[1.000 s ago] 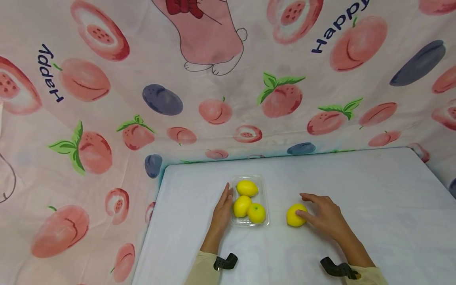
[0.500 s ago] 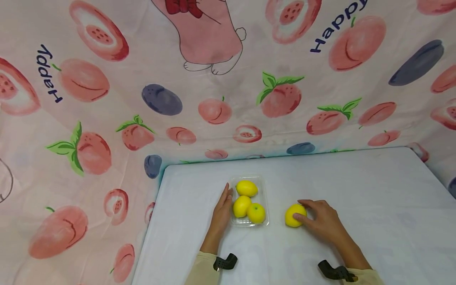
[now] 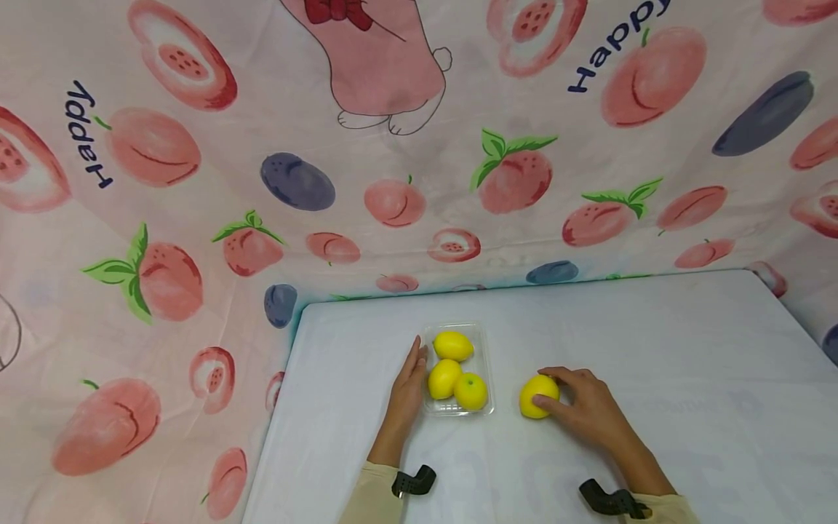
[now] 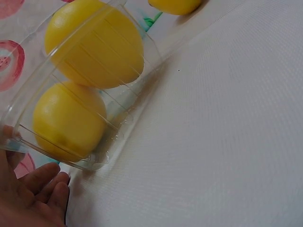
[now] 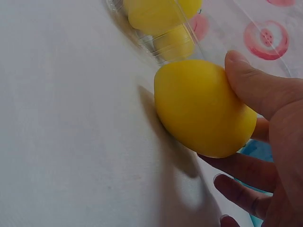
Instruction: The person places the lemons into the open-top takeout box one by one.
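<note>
A clear plastic tray (image 3: pixel 485 360) on the white table holds three yellow lemons (image 3: pixel 453 346); two of them (image 4: pixel 90 45) show through the tray wall (image 4: pixel 128 120) in the left wrist view. My left hand (image 3: pixel 409 386) lies flat with straight fingers against the tray's left side. To the right of the tray a fourth lemon (image 3: pixel 537 395) rests on the table, and my right hand (image 3: pixel 579 407) grips it, thumb and fingers curled round it. The right wrist view shows that lemon (image 5: pixel 203 111) touching the table, with the tray (image 5: pixel 156 45) just beyond.
The white table (image 3: pixel 655 349) runs wide to the right and toward the front. A pink cloth with printed peaches (image 3: pixel 393 160) hangs close behind the table and down its left side.
My right hand has closed its fingers round the loose lemon and drawn it slightly left toward the tray. The left hand and tray have stayed put.
</note>
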`<control>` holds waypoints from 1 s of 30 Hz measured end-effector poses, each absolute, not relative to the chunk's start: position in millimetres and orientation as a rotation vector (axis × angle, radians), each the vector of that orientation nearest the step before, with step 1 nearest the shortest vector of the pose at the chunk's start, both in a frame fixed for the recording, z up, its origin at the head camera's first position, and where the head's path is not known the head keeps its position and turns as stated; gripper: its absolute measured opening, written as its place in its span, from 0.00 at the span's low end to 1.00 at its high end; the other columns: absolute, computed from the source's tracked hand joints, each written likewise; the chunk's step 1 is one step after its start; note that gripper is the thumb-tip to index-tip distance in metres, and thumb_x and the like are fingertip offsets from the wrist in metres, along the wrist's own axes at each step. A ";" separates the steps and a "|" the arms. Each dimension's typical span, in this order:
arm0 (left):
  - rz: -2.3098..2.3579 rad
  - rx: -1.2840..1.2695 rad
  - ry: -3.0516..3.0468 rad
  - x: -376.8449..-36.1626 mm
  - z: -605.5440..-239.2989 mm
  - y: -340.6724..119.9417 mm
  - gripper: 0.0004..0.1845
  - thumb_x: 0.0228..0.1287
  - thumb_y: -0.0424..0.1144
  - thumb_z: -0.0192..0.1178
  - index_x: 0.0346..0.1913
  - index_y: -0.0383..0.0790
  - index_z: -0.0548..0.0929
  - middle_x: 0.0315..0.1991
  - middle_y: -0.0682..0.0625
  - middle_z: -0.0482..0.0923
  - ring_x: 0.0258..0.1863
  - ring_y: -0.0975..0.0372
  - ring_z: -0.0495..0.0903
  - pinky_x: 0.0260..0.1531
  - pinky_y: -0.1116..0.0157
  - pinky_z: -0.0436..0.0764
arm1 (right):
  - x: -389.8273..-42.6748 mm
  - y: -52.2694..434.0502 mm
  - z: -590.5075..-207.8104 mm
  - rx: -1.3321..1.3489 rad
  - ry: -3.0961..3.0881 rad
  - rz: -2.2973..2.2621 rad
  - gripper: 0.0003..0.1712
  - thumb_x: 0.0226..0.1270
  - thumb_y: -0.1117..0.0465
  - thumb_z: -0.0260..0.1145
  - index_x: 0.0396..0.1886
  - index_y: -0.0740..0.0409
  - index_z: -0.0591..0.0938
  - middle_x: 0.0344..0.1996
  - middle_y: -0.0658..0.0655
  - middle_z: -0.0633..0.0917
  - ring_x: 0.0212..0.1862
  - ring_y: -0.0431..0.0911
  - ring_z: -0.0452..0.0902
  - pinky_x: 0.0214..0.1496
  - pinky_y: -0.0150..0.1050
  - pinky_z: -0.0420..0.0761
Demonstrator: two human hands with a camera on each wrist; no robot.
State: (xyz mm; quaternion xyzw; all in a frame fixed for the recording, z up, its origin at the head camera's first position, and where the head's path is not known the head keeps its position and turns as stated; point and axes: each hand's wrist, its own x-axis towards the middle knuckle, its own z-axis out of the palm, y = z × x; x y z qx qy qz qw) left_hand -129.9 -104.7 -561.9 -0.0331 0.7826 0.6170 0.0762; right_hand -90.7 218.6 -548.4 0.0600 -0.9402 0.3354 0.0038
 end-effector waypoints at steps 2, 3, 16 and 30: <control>1.847 -0.104 2.349 -130.0 -561.9 -104.7 0.28 0.83 0.56 0.39 0.81 0.66 0.54 0.79 0.56 0.62 0.82 0.55 0.54 0.81 0.47 0.50 | -91.1 218.0 -548.9 0.195 -2.927 1.062 0.32 0.60 0.38 0.75 0.58 0.50 0.85 0.55 0.58 0.87 0.55 0.59 0.79 0.56 0.63 0.78; 1.847 -0.109 2.349 -130.1 -561.9 -104.6 0.28 0.83 0.56 0.39 0.81 0.67 0.54 0.79 0.56 0.62 0.82 0.56 0.54 0.81 0.47 0.50 | -91.3 217.6 -549.1 0.200 -2.917 1.066 0.32 0.60 0.39 0.75 0.58 0.51 0.85 0.55 0.58 0.87 0.54 0.59 0.79 0.55 0.63 0.78; 1.846 -0.119 2.349 -130.5 -560.8 -103.9 0.28 0.83 0.54 0.40 0.81 0.67 0.55 0.79 0.56 0.63 0.81 0.57 0.55 0.81 0.48 0.50 | -97.6 211.9 -546.5 0.268 -2.790 1.118 0.32 0.58 0.43 0.78 0.59 0.51 0.85 0.55 0.57 0.87 0.56 0.58 0.80 0.57 0.61 0.79; 1.828 -0.126 2.364 -130.7 -558.7 -101.8 0.27 0.84 0.52 0.39 0.81 0.67 0.55 0.79 0.57 0.62 0.81 0.57 0.55 0.81 0.48 0.51 | -115.7 193.3 -528.4 0.340 -2.630 1.124 0.31 0.57 0.50 0.80 0.61 0.52 0.84 0.54 0.56 0.87 0.56 0.55 0.80 0.55 0.58 0.80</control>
